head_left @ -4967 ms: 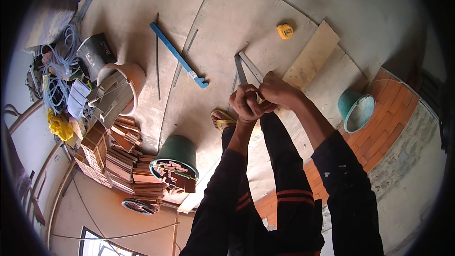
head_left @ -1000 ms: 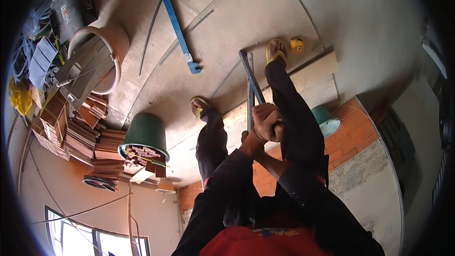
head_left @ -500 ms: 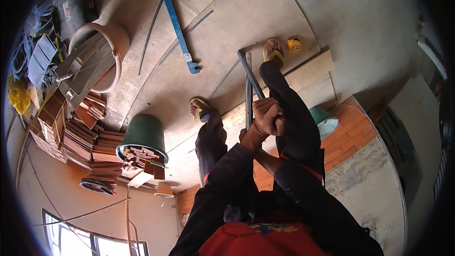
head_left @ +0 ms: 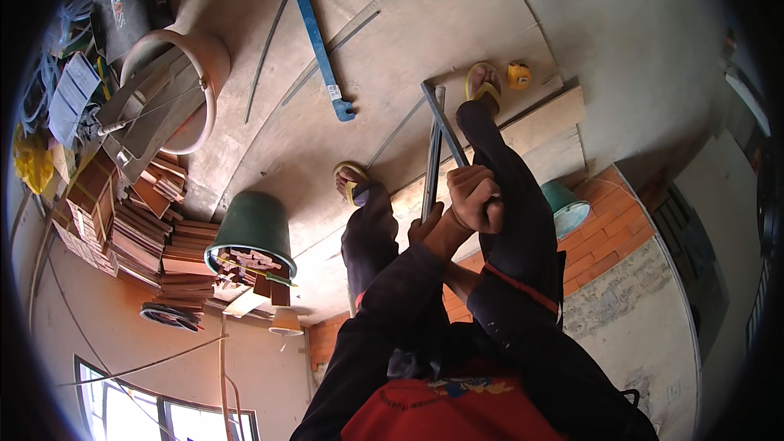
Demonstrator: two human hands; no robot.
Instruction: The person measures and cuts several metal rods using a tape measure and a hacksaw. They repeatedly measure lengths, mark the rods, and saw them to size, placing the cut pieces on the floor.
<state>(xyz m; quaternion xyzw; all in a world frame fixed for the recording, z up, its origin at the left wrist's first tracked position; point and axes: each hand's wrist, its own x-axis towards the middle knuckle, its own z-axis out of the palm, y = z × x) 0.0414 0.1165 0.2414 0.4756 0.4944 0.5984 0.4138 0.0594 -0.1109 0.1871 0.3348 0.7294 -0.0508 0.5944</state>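
My forearms cross at the wrists. My left hand (head_left: 474, 198), the upper fist on the right, is closed round a grey metal bar (head_left: 445, 126) that slants up to an angled end. Below and left of it, my right hand (head_left: 426, 224) is wrapped round long, thin metal rods (head_left: 432, 167), partly hidden behind my left wrist. The far ends of bar and rods meet or overlap between my feet. Beyond them on the floor lies a blue metal bar (head_left: 315, 37) with a hooked end.
A yellow tape measure (head_left: 518, 75) lies by my right foot. Thin rods (head_left: 331, 57) are on the floor. To the left are a green bucket (head_left: 255, 224) of broken tile pieces, stacked reddish tiles (head_left: 143, 233) and a pale round tub (head_left: 214, 73). Another green bucket (head_left: 565, 208) stands right.
The view has shifted slightly. My right hand and the rods now show more clearly left of my left wrist, and the rods lean more to the right. Both hands keep their hold.
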